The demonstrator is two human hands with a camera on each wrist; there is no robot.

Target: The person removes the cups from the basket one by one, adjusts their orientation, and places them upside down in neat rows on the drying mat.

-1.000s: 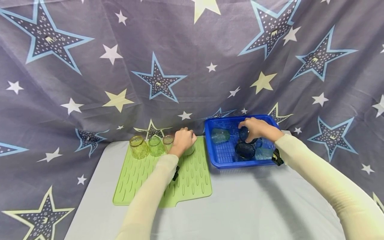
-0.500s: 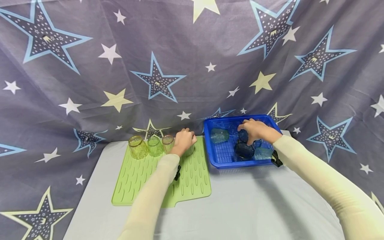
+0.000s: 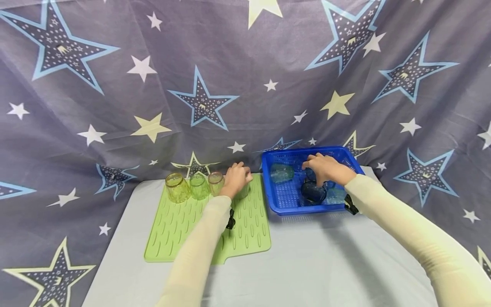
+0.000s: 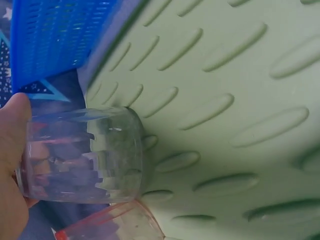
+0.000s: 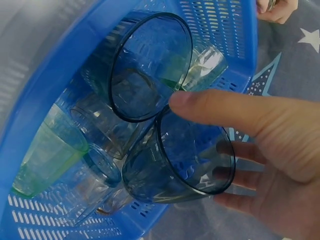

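My left hand (image 3: 235, 181) holds a clear glass (image 4: 82, 155) by its upper end, thumb and fingers around it, with its other end at the ribbed green drying mat (image 4: 240, 75). A pinkish glass (image 3: 216, 184) stands beside it. To the left are a green glass (image 3: 199, 186) and a yellow glass (image 3: 177, 188). Inside the blue basket (image 3: 284, 211), my right hand (image 5: 280, 150) grips a tilted dark blue glass (image 5: 145, 175), thumb at the near rim and fingers around the other side. Another dark blue glass (image 5: 102, 65) lies against it.
Several more glasses lie jumbled in the basket, among them a green glass (image 5: 47, 155) and a clear glass (image 5: 95, 115). The basket stands on the white table (image 3: 291, 264), right of the mat. A star-patterned curtain (image 3: 245, 94) hangs close behind.
My right hand has shifted slightly left and down within the basket. My left hand stays at the clear glass, and the other glasses on the mat keep their places.
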